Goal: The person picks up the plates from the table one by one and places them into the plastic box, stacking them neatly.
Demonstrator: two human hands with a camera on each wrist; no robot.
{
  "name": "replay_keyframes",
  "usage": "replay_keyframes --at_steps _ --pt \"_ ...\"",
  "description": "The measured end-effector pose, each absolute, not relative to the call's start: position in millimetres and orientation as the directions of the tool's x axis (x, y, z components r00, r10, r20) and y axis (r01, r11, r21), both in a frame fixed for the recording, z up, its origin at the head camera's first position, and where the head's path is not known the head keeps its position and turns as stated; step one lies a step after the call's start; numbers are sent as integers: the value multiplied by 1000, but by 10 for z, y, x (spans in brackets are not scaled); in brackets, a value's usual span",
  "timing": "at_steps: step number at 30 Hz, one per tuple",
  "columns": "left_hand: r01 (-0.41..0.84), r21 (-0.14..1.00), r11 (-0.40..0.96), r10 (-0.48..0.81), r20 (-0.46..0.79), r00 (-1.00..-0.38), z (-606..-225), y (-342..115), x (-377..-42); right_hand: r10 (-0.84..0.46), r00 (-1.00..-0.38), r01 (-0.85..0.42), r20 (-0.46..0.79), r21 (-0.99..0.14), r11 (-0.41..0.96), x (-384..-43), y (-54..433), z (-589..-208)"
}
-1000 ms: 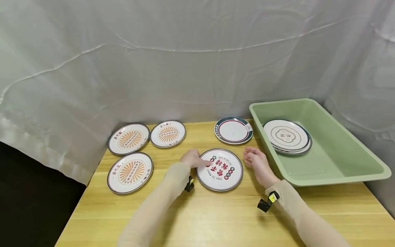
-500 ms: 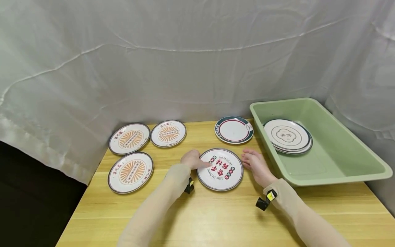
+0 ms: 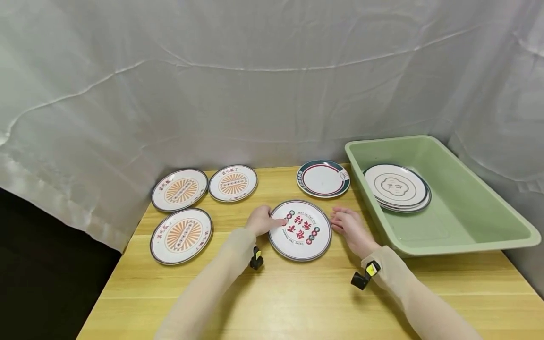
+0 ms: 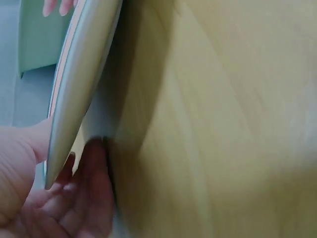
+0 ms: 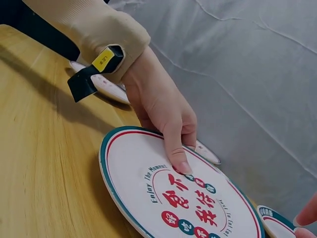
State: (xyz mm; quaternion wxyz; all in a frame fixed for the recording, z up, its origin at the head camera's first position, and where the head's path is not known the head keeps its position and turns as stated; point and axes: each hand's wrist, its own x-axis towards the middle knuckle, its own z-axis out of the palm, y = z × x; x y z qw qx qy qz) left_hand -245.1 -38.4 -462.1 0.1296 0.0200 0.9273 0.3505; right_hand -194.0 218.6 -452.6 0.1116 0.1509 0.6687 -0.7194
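A round white plate (image 3: 300,245) with red and green lettering and a dark rim is in the middle of the head view. My left hand (image 3: 259,221) grips its left edge, thumb on top and fingers underneath, as the left wrist view shows. That view has the plate (image 4: 84,84) tilted, with a shadow on the wood below it. On the right side, my right hand (image 3: 352,229) is by the plate's rim with loosely bent fingers and holds nothing. Only its fingertips (image 5: 308,214) enter the right wrist view.
Several plates with orange sunburst prints (image 3: 180,236) lie on the table (image 3: 280,302) at the left. A green-rimmed plate (image 3: 323,179) lies at the back. The green tub (image 3: 450,231) on the right holds a stack of plates (image 3: 397,186). A grey curtain (image 3: 272,108) hangs behind.
The lettered plate has shifted slightly left and away from me in my left hand. My right hand has come a little left, toward the plate's rim.
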Motion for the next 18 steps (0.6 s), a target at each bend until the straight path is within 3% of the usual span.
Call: replay_keyframes --at_steps 7,18 --pt "-176 823 541 140 -294 -945 -4683 -419 -2420 29 -927 368 -373 -924 -100 -1934 2157 -4525" --pt "-264 876 404 145 -346 -927 -4709 -441 -2419 36 -930 362 -366 -928 -87 -1935 2157 -4523"
